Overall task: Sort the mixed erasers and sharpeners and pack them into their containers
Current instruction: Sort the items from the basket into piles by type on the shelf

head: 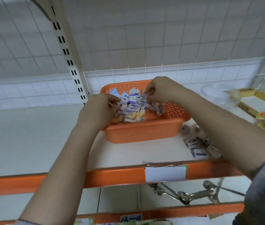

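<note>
An orange perforated basket sits on a white shelf and holds a heap of small wrapped erasers and sharpeners, mostly white with blue print. My left hand is in the basket's left side, fingers curled into the pile; whether it holds a piece is hidden. At the basket's back right, my right hand pinches a small wrapped piece just above the heap. A few more small boxed pieces lie loose on the shelf to the right of the basket.
A clear plastic container stands at the back right, beside yellow boxes. The shelf has an orange front rail with a white label. A slotted upright stands left of the basket. Metal hooks lie on the shelf below.
</note>
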{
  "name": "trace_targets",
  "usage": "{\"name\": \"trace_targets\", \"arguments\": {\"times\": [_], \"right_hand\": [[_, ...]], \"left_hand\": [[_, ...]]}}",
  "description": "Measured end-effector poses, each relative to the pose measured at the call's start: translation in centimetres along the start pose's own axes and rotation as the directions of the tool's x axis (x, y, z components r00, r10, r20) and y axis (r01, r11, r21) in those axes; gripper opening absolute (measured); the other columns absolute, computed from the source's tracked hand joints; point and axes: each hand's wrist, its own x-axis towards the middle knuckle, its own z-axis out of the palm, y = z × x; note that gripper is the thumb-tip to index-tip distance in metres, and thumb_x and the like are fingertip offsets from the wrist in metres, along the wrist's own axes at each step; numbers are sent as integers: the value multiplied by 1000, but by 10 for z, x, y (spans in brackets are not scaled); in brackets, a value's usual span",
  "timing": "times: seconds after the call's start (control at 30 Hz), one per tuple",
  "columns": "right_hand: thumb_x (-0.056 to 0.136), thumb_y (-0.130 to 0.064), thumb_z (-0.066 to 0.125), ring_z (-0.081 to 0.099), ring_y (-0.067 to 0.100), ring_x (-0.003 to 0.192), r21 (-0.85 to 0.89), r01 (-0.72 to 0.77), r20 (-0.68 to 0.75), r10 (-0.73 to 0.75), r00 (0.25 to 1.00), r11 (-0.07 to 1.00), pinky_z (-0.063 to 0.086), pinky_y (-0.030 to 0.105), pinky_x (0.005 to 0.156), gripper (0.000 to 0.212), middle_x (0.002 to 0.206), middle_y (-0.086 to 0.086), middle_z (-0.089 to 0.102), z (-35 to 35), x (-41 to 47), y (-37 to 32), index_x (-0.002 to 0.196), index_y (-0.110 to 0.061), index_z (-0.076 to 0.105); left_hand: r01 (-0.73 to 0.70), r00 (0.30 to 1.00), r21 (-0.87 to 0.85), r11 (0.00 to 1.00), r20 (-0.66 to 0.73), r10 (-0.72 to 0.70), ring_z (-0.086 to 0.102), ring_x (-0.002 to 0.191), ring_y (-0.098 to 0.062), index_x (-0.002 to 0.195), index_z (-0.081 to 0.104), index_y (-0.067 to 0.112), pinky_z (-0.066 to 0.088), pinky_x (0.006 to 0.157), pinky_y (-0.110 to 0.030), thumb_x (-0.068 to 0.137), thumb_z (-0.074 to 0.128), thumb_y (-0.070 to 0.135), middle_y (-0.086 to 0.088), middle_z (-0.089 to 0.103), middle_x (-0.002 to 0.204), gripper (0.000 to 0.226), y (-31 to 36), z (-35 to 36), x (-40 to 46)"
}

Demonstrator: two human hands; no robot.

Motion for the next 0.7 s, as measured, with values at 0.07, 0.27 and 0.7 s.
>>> {"name": "trace_targets", "arguments": {"times": [0.07, 0.27, 0.7], "right_hand": [[81, -24, 67, 63, 17, 86, -181, 7, 80, 8, 997, 984, 51, 29, 74, 19, 96, 0, 71, 15, 22, 1, 98, -18, 72], [77, -19, 72, 64, 17, 77, -373, 13, 231, 79, 970, 928, 47, 23, 55, 24, 92, 1, 69, 37, 40, 13, 100, -14, 69], [70, -26, 82, 62, 7, 71, 309, -125, -196, 192, 962, 943, 44, 17, 61, 20, 76, -3, 68, -7, -2, 25, 79, -16, 67]], "left_hand": [[-35, 999, 4, 999, 18, 35, 58, 87, -9, 116, 65, 26, 46, 81, -27, 89, 61, 25, 4, 68, 107, 27, -10, -1, 8], [-46, 999, -57, 997, 2, 46, 54, 87, -4, 115, 65, 26, 42, 80, -23, 88, 61, 26, 6, 67, 106, 28, -27, 1, 14], [-174, 976, 15, 985, 135, 171, 59, 105, -17, 117, 65, 13, 46, 91, -30, 91, 58, 18, -4, 65, 116, 28, -12, 9, 56]]}}
